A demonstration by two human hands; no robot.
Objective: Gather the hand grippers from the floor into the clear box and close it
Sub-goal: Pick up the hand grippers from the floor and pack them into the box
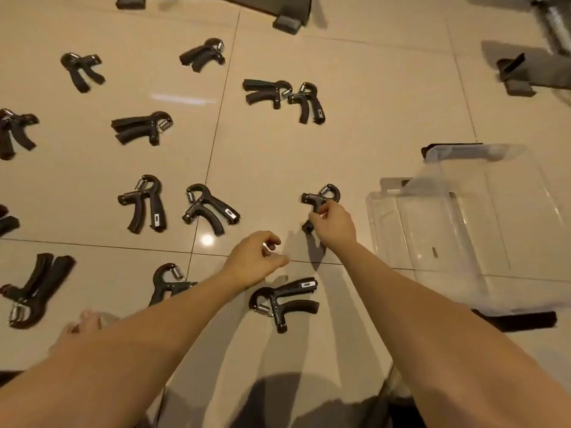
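Several black hand grippers with metal springs lie scattered over the tiled floor. My right hand (332, 223) grips one hand gripper (321, 196) by its handles, just left of the clear box (463, 230). The clear box stands open on the right with nothing visible inside; a clear lid (482, 156) leans at its far side. My left hand (256, 261) hovers with loosely curled fingers and holds nothing, just above another hand gripper (282, 299). A further one (170, 281) is partly hidden under my left forearm.
Dark feet of gym equipment (290, 23) stand along the top edge, and another (519, 75) at the upper right. A dark strip (519, 321) lies below the box. My bare foot (86, 322) shows at the lower left.
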